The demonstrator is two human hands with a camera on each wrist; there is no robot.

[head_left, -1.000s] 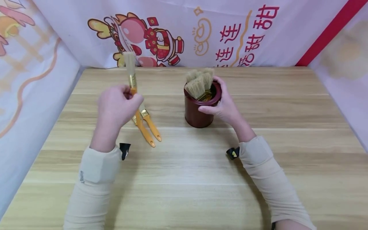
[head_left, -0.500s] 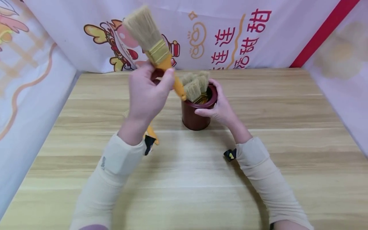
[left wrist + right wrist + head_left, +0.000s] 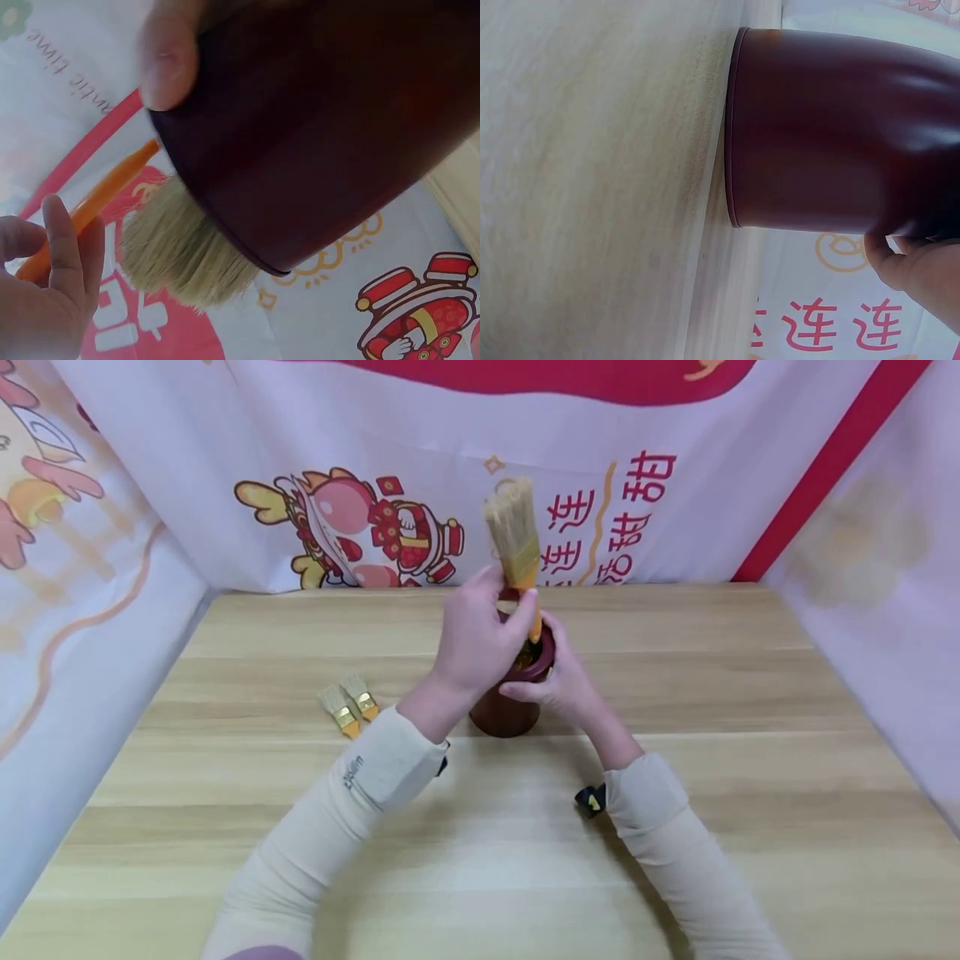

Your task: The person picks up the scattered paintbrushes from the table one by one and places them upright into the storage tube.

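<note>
My left hand [image 3: 480, 639] pinches a paintbrush [image 3: 512, 527] by its orange handle, bristles up. The handle's lower end is right at the mouth of a dark red can [image 3: 504, 714]. Around the can's rim, my right hand [image 3: 562, 685] holds it with thumb and fingers. In the left wrist view, bristles of other brushes [image 3: 191, 255] stick out past the can's rim, beside the orange handle [image 3: 112, 184]. The right wrist view shows the can's smooth side [image 3: 810, 135] and its base on the table. My left hand hides part of the opening in the head view.
Two paintbrushes, one on the left [image 3: 341, 710] and one on the right [image 3: 362, 697], lie left of the can on the wooden table [image 3: 487, 877]. My left sleeve covers their handles. A printed white cloth [image 3: 300, 427] stands behind the table.
My left hand has carried the brush rightward from beside the two lying brushes to over the can. My right hand has stayed on the can. The head view has tilted up.
</note>
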